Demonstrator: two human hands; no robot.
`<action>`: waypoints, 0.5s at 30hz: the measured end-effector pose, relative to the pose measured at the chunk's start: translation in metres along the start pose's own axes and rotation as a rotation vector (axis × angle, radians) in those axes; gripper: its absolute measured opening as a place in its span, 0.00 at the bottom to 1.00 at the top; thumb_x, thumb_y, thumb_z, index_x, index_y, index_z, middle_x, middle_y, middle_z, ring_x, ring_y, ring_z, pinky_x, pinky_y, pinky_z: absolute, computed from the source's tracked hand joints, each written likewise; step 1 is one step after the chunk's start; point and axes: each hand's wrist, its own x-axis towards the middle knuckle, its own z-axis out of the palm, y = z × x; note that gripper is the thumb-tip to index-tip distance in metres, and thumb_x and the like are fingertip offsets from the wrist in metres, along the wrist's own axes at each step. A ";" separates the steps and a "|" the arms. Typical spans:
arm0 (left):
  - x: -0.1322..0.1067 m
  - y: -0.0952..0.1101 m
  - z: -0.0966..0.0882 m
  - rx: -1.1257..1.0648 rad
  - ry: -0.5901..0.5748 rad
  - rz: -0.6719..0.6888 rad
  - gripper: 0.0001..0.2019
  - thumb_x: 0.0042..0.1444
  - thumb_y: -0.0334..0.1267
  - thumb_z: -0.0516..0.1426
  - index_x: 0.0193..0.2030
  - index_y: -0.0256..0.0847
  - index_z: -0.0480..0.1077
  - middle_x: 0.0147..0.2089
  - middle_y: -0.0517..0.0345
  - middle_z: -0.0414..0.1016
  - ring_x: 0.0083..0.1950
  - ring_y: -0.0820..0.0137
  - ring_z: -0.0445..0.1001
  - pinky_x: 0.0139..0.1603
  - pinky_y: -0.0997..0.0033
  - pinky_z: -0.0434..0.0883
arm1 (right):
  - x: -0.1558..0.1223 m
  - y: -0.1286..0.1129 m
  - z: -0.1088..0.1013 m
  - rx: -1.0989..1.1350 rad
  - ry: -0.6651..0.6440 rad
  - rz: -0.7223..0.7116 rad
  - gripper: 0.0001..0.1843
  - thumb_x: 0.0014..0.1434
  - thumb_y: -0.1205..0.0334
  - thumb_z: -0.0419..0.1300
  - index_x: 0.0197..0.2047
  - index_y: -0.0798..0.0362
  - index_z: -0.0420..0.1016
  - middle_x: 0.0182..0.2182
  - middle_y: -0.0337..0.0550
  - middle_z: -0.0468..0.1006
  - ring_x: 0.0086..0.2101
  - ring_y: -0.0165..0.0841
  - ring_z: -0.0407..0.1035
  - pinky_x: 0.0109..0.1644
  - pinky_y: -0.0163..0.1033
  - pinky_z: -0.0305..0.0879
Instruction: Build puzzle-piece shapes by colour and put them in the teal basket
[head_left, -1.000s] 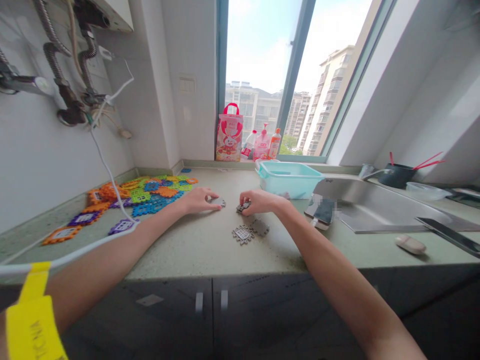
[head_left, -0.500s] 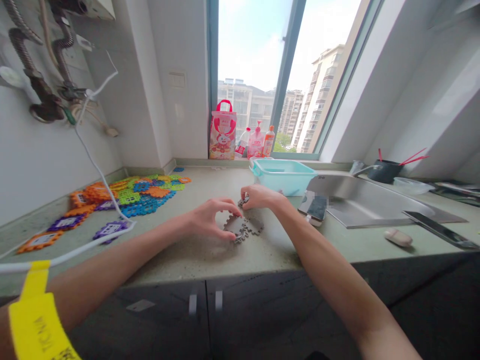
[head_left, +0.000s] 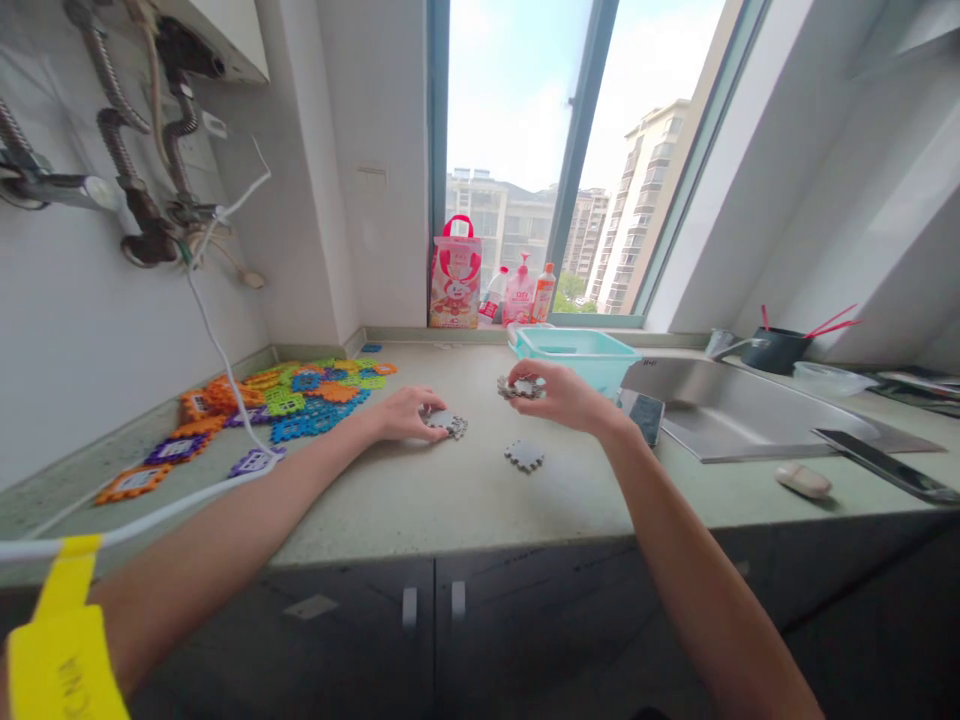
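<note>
My left hand (head_left: 409, 413) is closed around the edge of a grey toothed building tile (head_left: 450, 424), low at the countertop. Above the counter, in front of the turquoise tub, my right hand (head_left: 562, 395) pinches grey toothed tiles (head_left: 517, 387); they look stacked, though the fingers partly cover them. Between the hands and nearer to me, a single grey tile (head_left: 525, 456) lies flat on the counter (head_left: 465, 510). Left of my left hand spreads a pile of orange, green, blue and purple toothed tiles (head_left: 319, 405).
A turquoise tub (head_left: 581, 345) stands behind my right hand, with a phone (head_left: 643, 415) beside it. Farther right are a steel sink (head_left: 720, 400) and a pale computer mouse (head_left: 803, 480). A white cable (head_left: 236, 390) crosses the left side. Bottles (head_left: 519, 295) line the windowsill.
The hands have moved apart, the left going left and the right going right with grey tiles lifted. The grey tiles that lay together are now separated, one left between them. The view shifted slightly.
</note>
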 end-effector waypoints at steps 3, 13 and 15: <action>0.000 -0.006 -0.003 0.022 0.012 -0.048 0.24 0.51 0.57 0.64 0.48 0.43 0.82 0.44 0.54 0.78 0.42 0.64 0.75 0.44 0.70 0.68 | -0.047 -0.013 0.020 -0.087 0.002 0.046 0.12 0.62 0.56 0.65 0.49 0.47 0.75 0.43 0.42 0.81 0.42 0.38 0.74 0.49 0.41 0.67; 0.001 -0.006 -0.003 0.031 0.086 -0.071 0.25 0.49 0.59 0.64 0.45 0.40 0.82 0.43 0.50 0.79 0.43 0.61 0.74 0.44 0.67 0.67 | -0.070 -0.016 0.067 -0.209 -0.032 0.115 0.09 0.72 0.54 0.58 0.51 0.48 0.71 0.47 0.49 0.77 0.51 0.44 0.69 0.58 0.47 0.65; 0.002 -0.008 0.000 0.034 0.104 -0.062 0.24 0.49 0.59 0.65 0.43 0.41 0.82 0.42 0.51 0.79 0.42 0.61 0.74 0.44 0.67 0.67 | -0.054 -0.011 0.074 -0.168 -0.008 0.097 0.09 0.72 0.56 0.57 0.52 0.50 0.70 0.48 0.50 0.76 0.52 0.42 0.69 0.59 0.46 0.65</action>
